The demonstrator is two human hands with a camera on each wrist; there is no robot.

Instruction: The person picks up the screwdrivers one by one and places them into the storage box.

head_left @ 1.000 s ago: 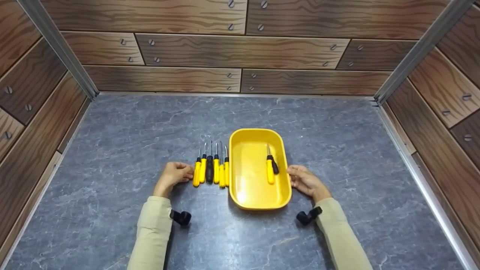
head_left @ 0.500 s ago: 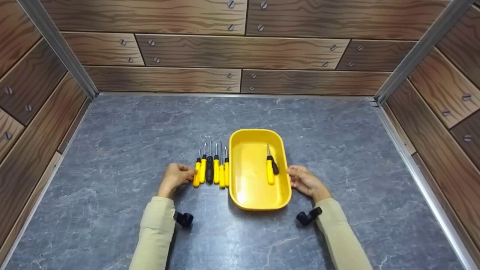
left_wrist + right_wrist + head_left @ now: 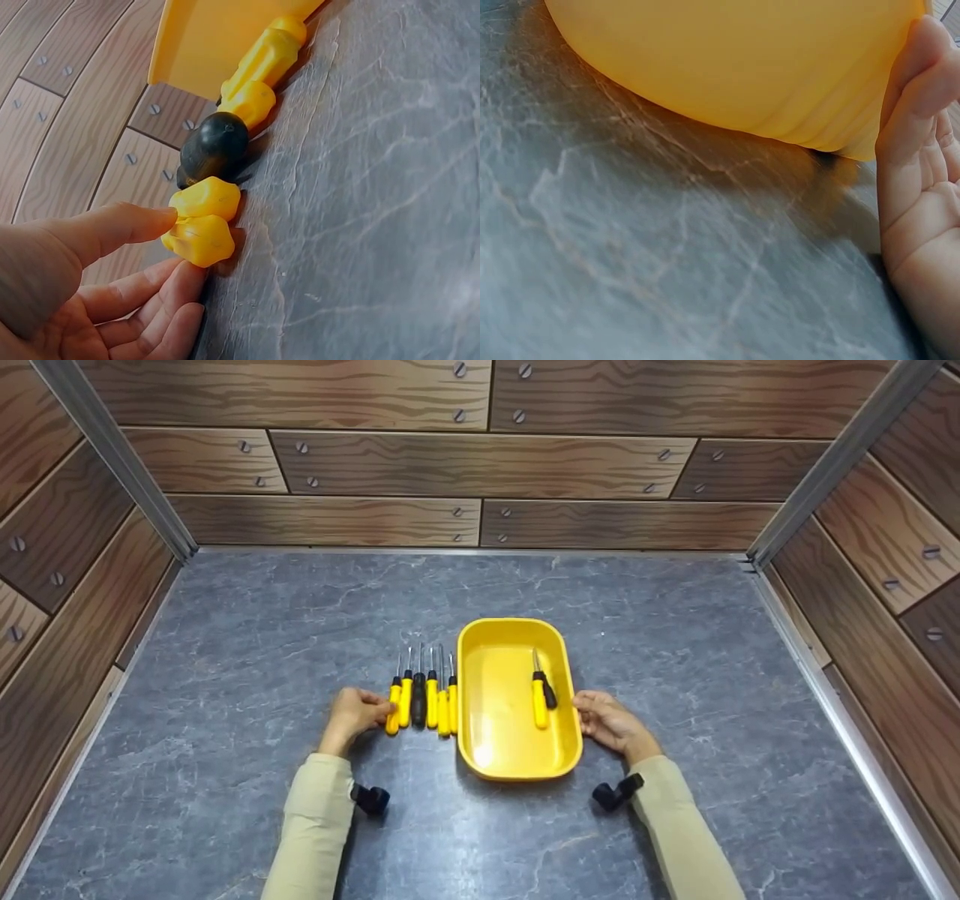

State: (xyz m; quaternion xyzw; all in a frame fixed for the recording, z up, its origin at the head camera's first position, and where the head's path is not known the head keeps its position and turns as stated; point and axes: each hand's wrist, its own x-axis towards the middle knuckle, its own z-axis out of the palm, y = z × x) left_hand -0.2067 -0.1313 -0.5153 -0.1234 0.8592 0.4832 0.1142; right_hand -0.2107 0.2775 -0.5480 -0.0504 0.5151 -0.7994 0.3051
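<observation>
In the head view, my left hand (image 3: pixel 356 714) pinches the handle of the leftmost yellow screwdriver (image 3: pixel 392 712). The left wrist view shows the thumb over this yellow handle (image 3: pixel 201 241), fingertips at its outer side, and another yellow handle (image 3: pixel 210 196) against it. A black screwdriver (image 3: pixel 419 699) and several yellow ones lie alongside in a row, tips pointing away. My right hand (image 3: pixel 611 721) touches the right side of a yellow tray (image 3: pixel 519 773) with loosely bent fingers. Inside the tray lie a yellow-handled screwdriver (image 3: pixel 539 701) and a short black-handled one (image 3: pixel 550 695).
The row's rightmost yellow screwdriver (image 3: pixel 453 705) lies against the tray's left wall. A grey marbled tabletop (image 3: pixel 315 607) spreads around, bounded by wood-patterned panels (image 3: pixel 480 465) at the back and both sides.
My left hand has moved slightly right, from beside the leftmost screwdriver onto its handle. The right hand and the tray have stayed in place.
</observation>
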